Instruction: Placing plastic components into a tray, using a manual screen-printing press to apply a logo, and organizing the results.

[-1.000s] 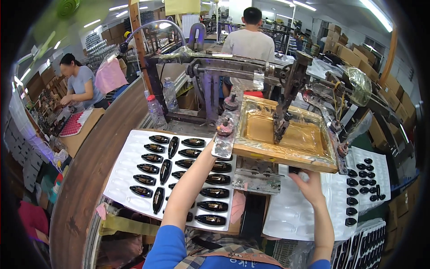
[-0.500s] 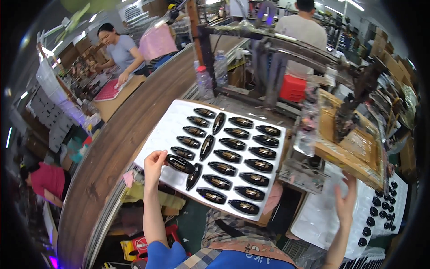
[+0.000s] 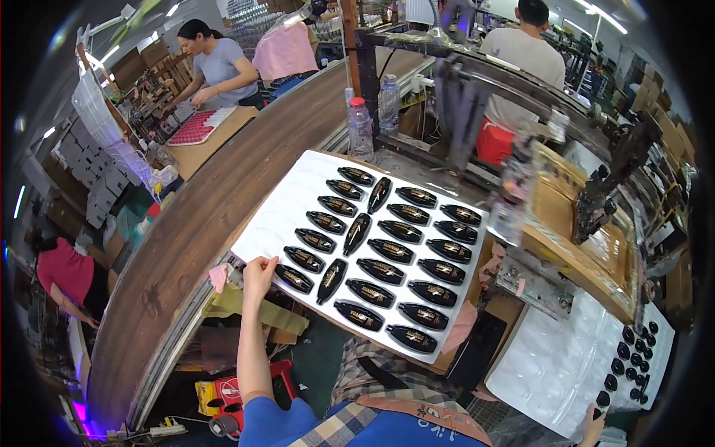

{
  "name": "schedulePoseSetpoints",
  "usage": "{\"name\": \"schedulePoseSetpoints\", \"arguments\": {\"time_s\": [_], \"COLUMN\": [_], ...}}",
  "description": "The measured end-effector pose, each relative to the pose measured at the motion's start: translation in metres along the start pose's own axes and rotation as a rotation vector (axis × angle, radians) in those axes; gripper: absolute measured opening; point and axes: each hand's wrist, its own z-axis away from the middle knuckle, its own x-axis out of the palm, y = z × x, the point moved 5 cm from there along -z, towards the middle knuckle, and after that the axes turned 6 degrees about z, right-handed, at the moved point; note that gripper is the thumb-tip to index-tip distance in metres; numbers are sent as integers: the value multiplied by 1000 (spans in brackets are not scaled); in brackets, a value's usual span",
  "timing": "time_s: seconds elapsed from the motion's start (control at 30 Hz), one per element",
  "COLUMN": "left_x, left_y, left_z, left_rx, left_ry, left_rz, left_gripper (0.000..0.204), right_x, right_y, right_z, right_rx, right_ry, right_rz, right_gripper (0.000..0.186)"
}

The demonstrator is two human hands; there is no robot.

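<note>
A white moulded tray in front of me carries rows of glossy black long oval pieces with gold print. At its lower left edge, my left hand has its fingers pinched at the left end of one black oval piece, which lies in line with its row. Far to the lower right, my right hand is by the near edge of a second white tray. Its fingertips close on a small black piece; part of this hand is hard to make out.
Small black parts sit on the right side of the second tray. A wooden frame on a metal machine stands above it. Left runs a curved brown conveyor belt. A red-capped bottle stands behind the tray. Co-workers are further back.
My left hand has lowered the black oval piece into line with its row on the tray. My right hand has moved down to the second tray's near edge, and its spread fingers have closed.
</note>
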Motion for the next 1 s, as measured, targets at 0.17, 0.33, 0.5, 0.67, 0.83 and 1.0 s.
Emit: {"name": "schedulePoseSetpoints", "arguments": {"time_s": [0.17, 0.33, 0.5, 0.67, 0.83, 1.0], "left_x": [-2, 72, 171, 246, 236, 216], "left_y": [73, 172, 309, 359, 389, 394], "left_z": [11, 18, 66, 99, 88, 64], "left_rx": [205, 409, 670, 1333, 1015, 631], "left_ry": [268, -57, -534, -353, -639, -875], "left_rz": [-209, 273, 342, 348, 676, 941], "left_gripper": [22, 16, 20, 19, 18, 16], "right_x": [54, 76, -22, -102, -124, -141], "right_y": [51, 65, -62, -195, -249, -318], "right_z": [-58, -89, 3, 81, 93, 128], "right_rx": [-182, -356, -603, -998, -1160, -1177], "right_ry": [238, 451, 219, 145, 211, -56], "right_rz": [-90, -383, -1147, -1164, -1071, -994], "right_gripper": [49, 36, 34, 48, 47, 48]}}
